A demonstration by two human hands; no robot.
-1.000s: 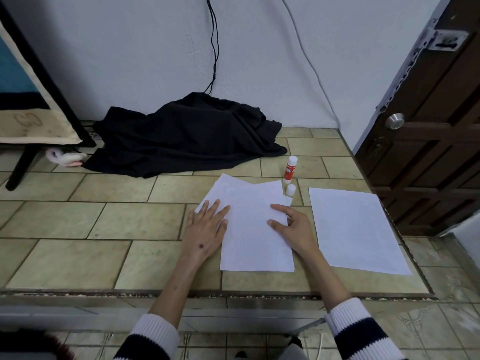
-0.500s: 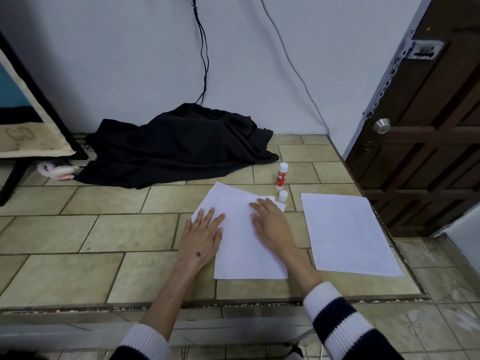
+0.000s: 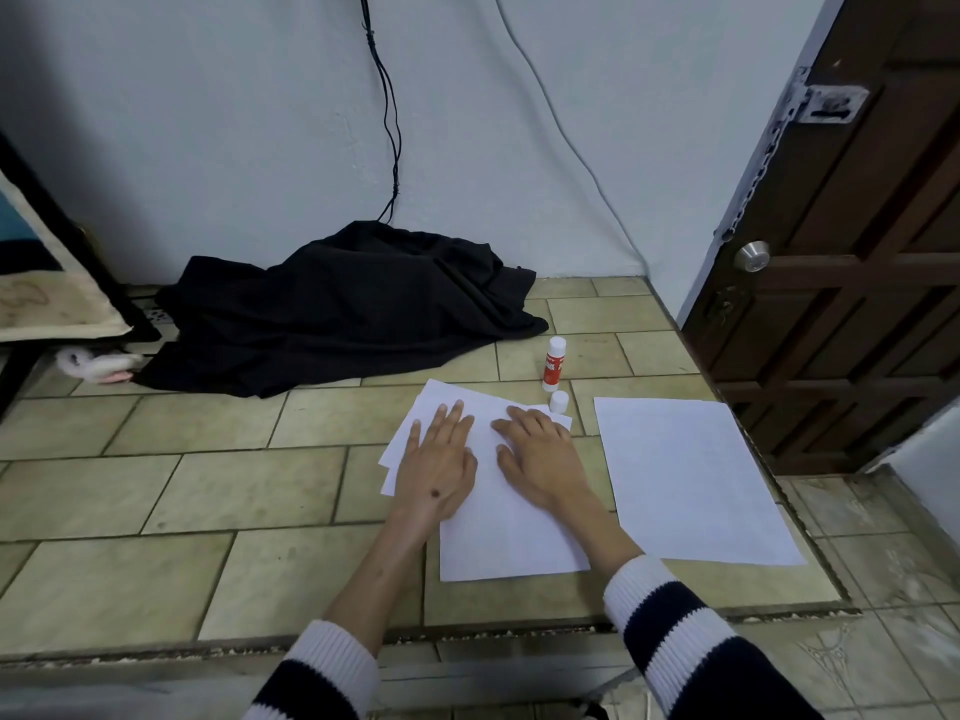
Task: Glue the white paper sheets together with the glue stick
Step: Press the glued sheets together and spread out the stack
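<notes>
A stack of white paper sheets (image 3: 498, 532) lies on the tiled surface, the top sheet skewed over the ones below. My left hand (image 3: 436, 459) lies flat on the stack's left part, fingers straight. My right hand (image 3: 535, 454) presses flat on the upper right part. A red and white glue stick (image 3: 554, 364) stands upright just beyond the stack, and its white cap (image 3: 559, 401) stands beside the stack's far right corner. A separate white sheet (image 3: 691, 475) lies to the right.
A black cloth (image 3: 343, 309) is heaped against the wall behind the papers. A dark wooden door (image 3: 852, 262) stands at the right. Black cables (image 3: 387, 111) hang down the wall. The tiled ledge's front edge (image 3: 415, 636) runs near me.
My left hand has slid from the tiles onto the stack. My right hand has moved from the stack's right edge up onto the top sheet and lies flat.
</notes>
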